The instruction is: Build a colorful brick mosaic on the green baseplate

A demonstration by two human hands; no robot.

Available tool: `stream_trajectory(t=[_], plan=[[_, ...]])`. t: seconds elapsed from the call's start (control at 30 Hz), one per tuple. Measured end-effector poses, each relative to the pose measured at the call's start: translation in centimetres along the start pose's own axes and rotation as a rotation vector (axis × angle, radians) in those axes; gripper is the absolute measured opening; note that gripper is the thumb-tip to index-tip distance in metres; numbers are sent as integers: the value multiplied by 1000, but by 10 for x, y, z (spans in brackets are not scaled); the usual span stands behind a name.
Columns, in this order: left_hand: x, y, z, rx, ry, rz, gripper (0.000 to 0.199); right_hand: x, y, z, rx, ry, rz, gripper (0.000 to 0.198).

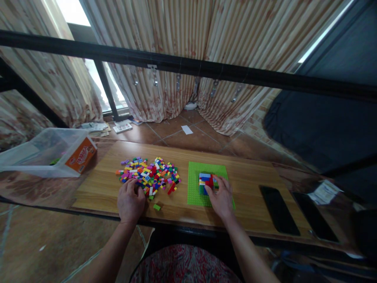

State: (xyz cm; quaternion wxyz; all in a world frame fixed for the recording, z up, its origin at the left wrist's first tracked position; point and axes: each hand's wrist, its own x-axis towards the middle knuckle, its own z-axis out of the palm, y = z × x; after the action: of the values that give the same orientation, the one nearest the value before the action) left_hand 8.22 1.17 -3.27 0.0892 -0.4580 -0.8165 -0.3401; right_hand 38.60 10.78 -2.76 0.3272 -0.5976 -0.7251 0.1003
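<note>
A pile of small multicoloured toy bricks (157, 172) spreads over the left half of the wooden board. My left hand (130, 199) rests at its near left edge, fingers curled down among the bricks; whatever they hold is hidden. On the right lies a green studded baseplate (193, 186) with a low multicoloured brick block (202, 184) standing on it. My right hand (222, 198) reaches over this block from the right, thumb and fingers closed about a red brick (209, 181) on its top. A lime green brick (157, 206) lies apart, near the board's front edge.
A clear plastic bin (50, 169) with an orange label stands left of the wooden board (171, 216). Two dark phone-like slabs, one (279, 210) on the board and another (316, 217) beside it, lie at the right. A black rail (176, 65) crosses behind the table.
</note>
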Motion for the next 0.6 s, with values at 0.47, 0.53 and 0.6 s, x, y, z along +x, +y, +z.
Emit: stream_trajectory(t=[0.47,0.53,0.6], plan=[[0,0,1,-20,-4,-7,26,8,4,-2,154,0,56,50],[0,0,0,-12,-2,-1,26,11,1,0,137,12,86,51],[0,0,0,-7,0,5,26,13,-1,3,113,29,128,52]])
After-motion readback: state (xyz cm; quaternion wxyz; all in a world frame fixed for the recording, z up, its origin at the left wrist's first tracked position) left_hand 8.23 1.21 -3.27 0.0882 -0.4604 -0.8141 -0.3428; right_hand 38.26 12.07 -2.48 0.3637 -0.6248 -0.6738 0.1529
